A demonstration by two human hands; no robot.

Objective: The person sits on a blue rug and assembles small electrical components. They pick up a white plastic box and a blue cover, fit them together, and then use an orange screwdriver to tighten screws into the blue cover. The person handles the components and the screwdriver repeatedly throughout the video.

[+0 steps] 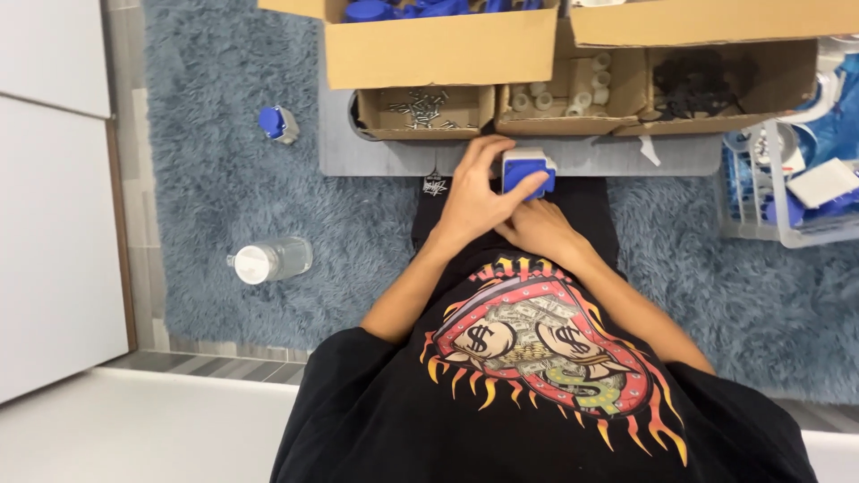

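Note:
I hold a small blue and grey plastic socket part (522, 168) in front of me, at the near edge of a grey board (376, 159). My left hand (472, 195) wraps over the part's left side, with the thumb across its blue face. My right hand (540, 227) sits just below and behind the part, fingers tucked under it; how it grips is hidden by the left hand. Both forearms rest over my lap and black printed shirt.
Open cardboard boxes stand on the board: screws (420, 107), white caps (564, 94), black parts (693, 85), and a taller box of blue parts (429, 45). A loose blue part (277, 122) and a clear bottle (268, 260) lie on the blue rug. A white basket (787, 192) is right.

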